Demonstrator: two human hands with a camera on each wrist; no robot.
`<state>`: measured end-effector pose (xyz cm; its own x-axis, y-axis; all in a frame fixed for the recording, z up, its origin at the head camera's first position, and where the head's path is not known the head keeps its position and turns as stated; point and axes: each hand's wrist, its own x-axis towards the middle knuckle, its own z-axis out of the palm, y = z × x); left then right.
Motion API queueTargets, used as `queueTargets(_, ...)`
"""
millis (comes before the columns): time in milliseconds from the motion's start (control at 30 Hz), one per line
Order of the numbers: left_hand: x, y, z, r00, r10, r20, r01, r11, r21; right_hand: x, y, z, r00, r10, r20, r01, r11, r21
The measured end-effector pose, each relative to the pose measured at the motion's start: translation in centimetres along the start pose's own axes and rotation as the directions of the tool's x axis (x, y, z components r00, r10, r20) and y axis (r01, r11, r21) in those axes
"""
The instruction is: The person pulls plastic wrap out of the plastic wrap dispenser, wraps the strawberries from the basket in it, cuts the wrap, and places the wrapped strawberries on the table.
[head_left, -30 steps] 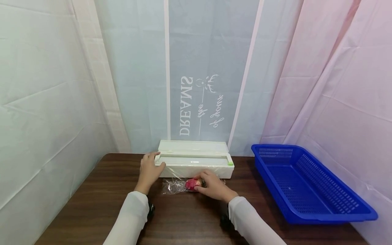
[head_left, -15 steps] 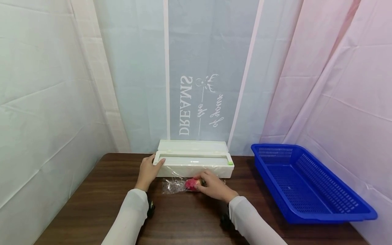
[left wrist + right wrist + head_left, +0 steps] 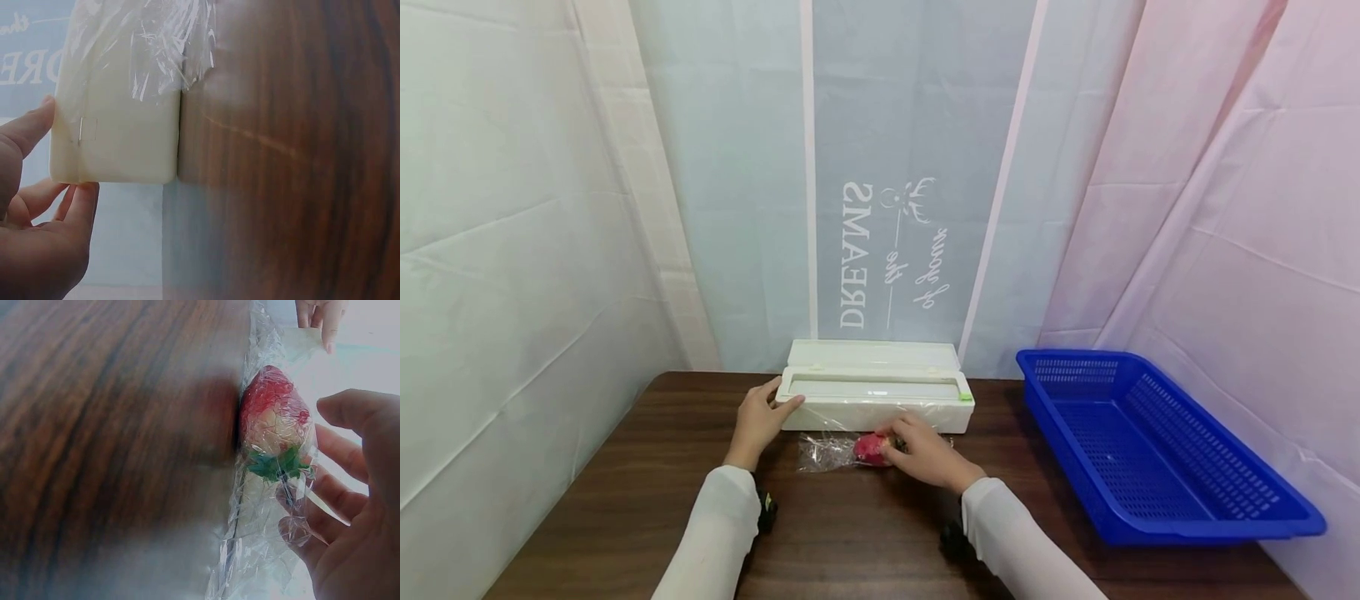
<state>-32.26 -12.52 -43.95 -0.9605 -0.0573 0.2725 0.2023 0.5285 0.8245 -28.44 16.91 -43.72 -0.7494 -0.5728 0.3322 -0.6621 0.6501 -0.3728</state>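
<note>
A white cling film dispenser (image 3: 868, 414) lies on the table with its lid (image 3: 872, 354) raised. My left hand (image 3: 758, 422) grips its left end, thumb on the upper edge and fingertips against the end face in the left wrist view. Clear cling film (image 3: 159, 44) hangs over the dispenser's front. Just before it lies a red-and-cream fruit (image 3: 269, 412) with green leaves (image 3: 278, 464) and a dark stem, wrapped in crinkled film. My right hand (image 3: 928, 454) holds this bundle, fingers along its far side and thumb on the near side. The hand covers its right part in the head view.
A blue perforated plastic basket (image 3: 1210, 529) stands at the table's right. The dark wooden table (image 3: 850, 533) runs up to a printed grey-blue curtain (image 3: 917, 125) behind the dispenser. Pale cloth walls (image 3: 505, 250) rise on both sides.
My left hand's raised fingers have come down and closed around the dispenser's left end. The right hand stays at the wrapped fruit, nearly still.
</note>
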Motion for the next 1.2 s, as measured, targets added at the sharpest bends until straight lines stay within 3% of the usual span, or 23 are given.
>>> queueTargets(233,0.1,0.0,-0.2,1.000,-0.008,0.006,0.009,0.999,-0.039,0.1,-0.5,-1.1,0.998,0.044,-0.039,-0.043,0.999,0.034)
queueTargets(367,-0.2,-0.2,-0.1,0.999,-0.040,-0.005,0.039,0.995,-0.090,0.2,-0.5,-2.0,0.985,0.097,-0.145,-0.093,0.995,0.036)
queueTargets(467,-0.4,-0.2,0.0,0.998,-0.066,-0.020,0.063,0.991,-0.118,0.2,0.2,-2.7,0.960,0.094,-0.264,-0.102,0.995,-0.016)
queueTargets(600,-0.4,-0.3,0.0,0.996,-0.079,-0.031,0.075,0.990,-0.118,0.2,1.9,-3.8,0.910,0.068,-0.409,-0.120,0.987,-0.104)
queueTargets(733,-0.3,-0.3,-0.1,0.996,-0.083,-0.033,0.078,0.988,-0.135,0.0,3.9,-4.9,0.872,0.108,-0.477,-0.199,0.969,-0.146)
queueTargets(967,-0.6,0.0,0.3,0.994,-0.099,-0.056,0.090,0.985,-0.147,-0.8,6.1,-6.1,0.875,0.226,-0.429,-0.325,0.930,-0.171)
queueTargets(1200,-0.4,0.0,0.7,0.994,-0.091,-0.063,0.080,0.984,-0.157,-1.0,7.2,-7.0,0.900,0.234,-0.367,-0.306,0.940,-0.150)
